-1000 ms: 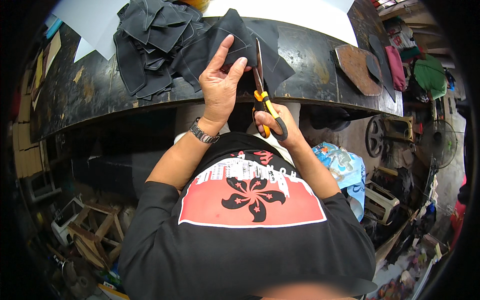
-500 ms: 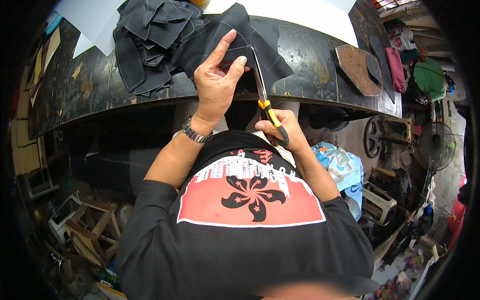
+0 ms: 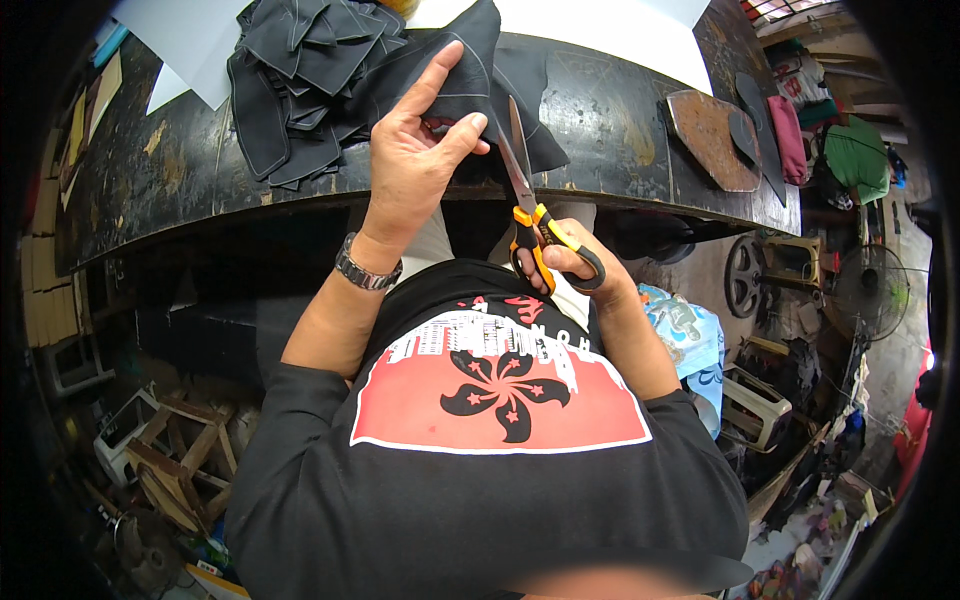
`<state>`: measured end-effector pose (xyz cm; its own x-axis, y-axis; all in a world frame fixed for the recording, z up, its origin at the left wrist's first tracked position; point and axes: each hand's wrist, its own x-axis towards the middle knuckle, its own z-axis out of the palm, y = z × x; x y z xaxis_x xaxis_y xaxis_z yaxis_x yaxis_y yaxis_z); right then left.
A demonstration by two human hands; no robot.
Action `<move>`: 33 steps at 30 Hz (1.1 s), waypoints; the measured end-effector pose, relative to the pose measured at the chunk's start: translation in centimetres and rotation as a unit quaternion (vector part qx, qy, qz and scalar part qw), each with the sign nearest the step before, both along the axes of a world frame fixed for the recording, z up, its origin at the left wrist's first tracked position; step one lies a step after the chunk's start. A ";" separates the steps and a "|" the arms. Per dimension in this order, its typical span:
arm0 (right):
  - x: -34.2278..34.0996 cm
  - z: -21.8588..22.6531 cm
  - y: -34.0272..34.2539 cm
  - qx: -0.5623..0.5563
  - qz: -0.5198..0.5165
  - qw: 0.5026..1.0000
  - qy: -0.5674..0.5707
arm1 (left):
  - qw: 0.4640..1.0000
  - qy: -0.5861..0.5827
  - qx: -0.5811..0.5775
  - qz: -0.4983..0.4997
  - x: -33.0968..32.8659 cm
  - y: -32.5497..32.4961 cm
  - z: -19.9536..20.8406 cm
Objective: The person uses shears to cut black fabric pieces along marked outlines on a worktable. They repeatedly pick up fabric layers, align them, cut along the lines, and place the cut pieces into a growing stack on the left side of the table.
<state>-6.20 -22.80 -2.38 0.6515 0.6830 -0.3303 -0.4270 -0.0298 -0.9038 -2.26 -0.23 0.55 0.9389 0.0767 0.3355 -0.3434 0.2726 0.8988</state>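
My left hand (image 3: 412,165) pinches a dark fabric piece (image 3: 473,70) marked with pale lines. Its index finger stretches out over the cloth and the thumb lies near the cut edge; the other fingers are partly hidden. In my right hand (image 3: 592,262) is a pair of scissors (image 3: 522,190) with yellow-and-black handles. Their blades stand apart, pointing away from me, at the fabric's right part. Left of the held cloth lies a heap of cut dark fabric pieces (image 3: 275,130) on the black worktable (image 3: 600,125).
White sheets (image 3: 590,35) lie along the table's far side. A brown board (image 3: 712,140) with dark pieces rests at the right end. Beyond that edge are a green cloth (image 3: 857,158) and a fan (image 3: 870,290). Wooden stools (image 3: 180,455) stand at lower left.
The scissor blades have opened, and the handles have spread in my right hand. My left hand has shifted slightly left and away from me with the fabric.
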 end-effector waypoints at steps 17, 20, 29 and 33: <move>0.2 0.3 0.3 0.079 -0.061 0.995 -0.017 | 0.996 0.044 0.031 -0.069 0.2 -1.9 0.0; 0.1 0.3 1.0 -0.020 -0.113 0.993 -0.022 | 0.995 0.041 0.073 -0.051 -0.2 -2.0 0.0; 0.1 -0.5 1.4 -0.041 -0.154 0.987 -0.016 | 0.991 0.044 0.115 -0.047 0.2 -1.3 0.1; -0.1 -0.6 1.5 -0.033 -0.162 0.986 -0.003 | 0.986 0.019 0.165 -0.018 0.5 -1.1 -0.2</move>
